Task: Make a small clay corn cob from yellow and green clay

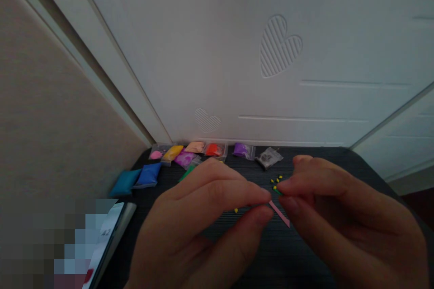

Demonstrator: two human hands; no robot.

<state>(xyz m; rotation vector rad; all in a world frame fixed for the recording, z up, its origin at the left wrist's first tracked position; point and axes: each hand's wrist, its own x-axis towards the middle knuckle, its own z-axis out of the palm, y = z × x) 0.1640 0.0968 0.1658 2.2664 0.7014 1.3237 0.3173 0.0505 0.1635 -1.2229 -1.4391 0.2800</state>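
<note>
My right hand (349,216) pinches a small green piece of modelling clay (278,192) between thumb and forefinger. Close by on its left, my left hand (210,221) has its thumb and forefinger nearly together; whether anything tiny sits between them is hidden. A thin pink strip (280,215) shows just past the left fingertips, and I cannot tell if they touch it. Behind the right fingertips lie several small yellow-and-black pieces (277,180) on the dark ridged table (285,257). One more yellow bit (236,210) shows beyond the left hand.
Along the back edge lie bags of coloured clay, among them orange-red (214,149), purple (241,150) and yellow (173,152), plus a clear bag with grey contents (269,158). Blue (148,175) and teal packs (125,182) lie left. A phone-like device (105,239) stands front left. A white panel (220,54) rises behind.
</note>
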